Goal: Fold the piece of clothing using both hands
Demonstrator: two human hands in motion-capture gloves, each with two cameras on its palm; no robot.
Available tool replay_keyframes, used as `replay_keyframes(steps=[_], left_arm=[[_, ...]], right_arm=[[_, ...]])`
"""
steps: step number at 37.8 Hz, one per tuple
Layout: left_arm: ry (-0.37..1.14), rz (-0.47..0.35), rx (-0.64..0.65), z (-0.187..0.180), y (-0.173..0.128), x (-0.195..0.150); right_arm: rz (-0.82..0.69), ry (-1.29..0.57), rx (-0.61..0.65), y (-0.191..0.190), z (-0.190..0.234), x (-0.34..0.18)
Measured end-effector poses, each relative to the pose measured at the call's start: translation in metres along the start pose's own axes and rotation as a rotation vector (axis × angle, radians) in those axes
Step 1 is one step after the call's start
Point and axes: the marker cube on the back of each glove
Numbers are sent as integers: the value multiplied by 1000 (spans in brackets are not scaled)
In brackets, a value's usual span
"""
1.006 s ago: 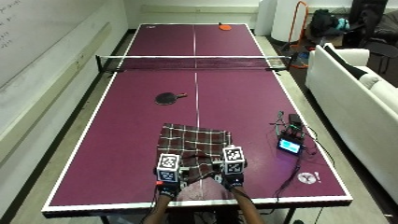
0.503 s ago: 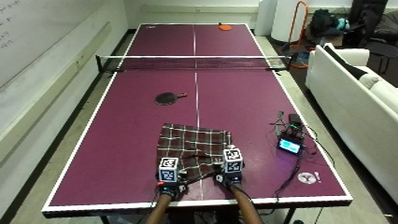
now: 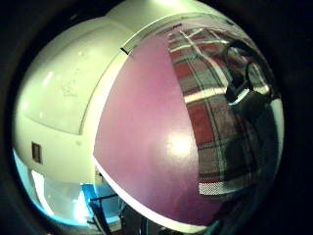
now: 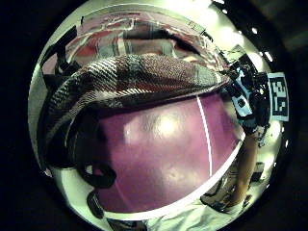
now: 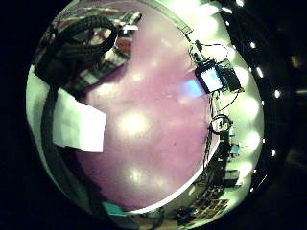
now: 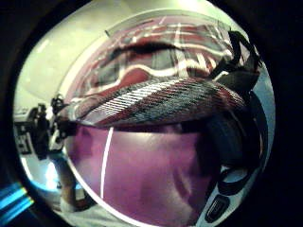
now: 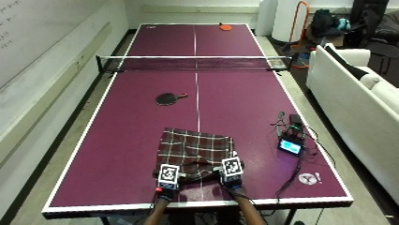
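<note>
Both gloved hands are sitting a little nearer the person than a second ago, drawing the near hem of the plaid garment [image 7: 196, 150] up off the bench [image 7: 124, 140] with them. Viewed from overhead, the left hand [image 7: 165, 180] is gripping the near left corner and the right hand [image 7: 229, 174] is gripping the near right corner, with the cloth bunching into a raised ridge between them. Both thumb-side palm views are showing a fold of plaid lifted clear above the purple surface, with dark fingers [image 6: 227, 137] curling round its edge, so each hand is holding cloth rather than spreading flat. The garment is lying near the front edge of the bench, just left of the white centre line, its body stretching away from the fingers toward the net [image 7: 195, 63]. That is the relation the next move is likely hinging on: the free cloth is lying entirely on the far side of both hands, equally within reach of each. A paddle [image 7: 168, 98] is resting farther out, and a small screen device [image 7: 291, 146] is sitting well to the right.
</note>
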Motion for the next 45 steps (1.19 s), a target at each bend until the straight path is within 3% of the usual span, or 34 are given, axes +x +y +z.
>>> replay_keyframes(steps=[4, 11, 14, 17, 21, 25, 29, 32, 34, 38, 41, 45], left_arm=[[8, 30, 144, -34, 4, -13], [115, 126, 81, -105, 41, -17], [105, 146, 112, -137, 35, -18], [40, 140, 101, -153, 8, -23], [17, 137, 44, -142, -57, -24], [18, 133, -85, -114, -113, -20], [43, 143, -229, -132, -110, -9], [57, 140, -315, -125, -105, -4], [34, 120, -314, -109, -109, -3], [-8, 92, -236, -88, -118, -1], [-24, 65, -173, -89, -120, -2], [-76, 21, 46, -102, -122, -9]], right_arm=[[-32, -113, -24, 15, 43, 4], [-84, -273, -61, 35, -11, 13], [-88, -315, -118, 27, -42, 19], [-85, -324, -182, -4, -51, 24], [-65, -276, -290, -54, -44, 28], [3, -158, -364, -78, -63, 25], [58, -16, -392, -98, -41, 28], [52, 76, -334, -116, -18, 30], [39, 121, -331, -121, -6, 26], [30, 215, -455, -105, -1, 17], [36, 218, -350, -105, -9, 12], [157, 103, 9, -101, -36, 10]])
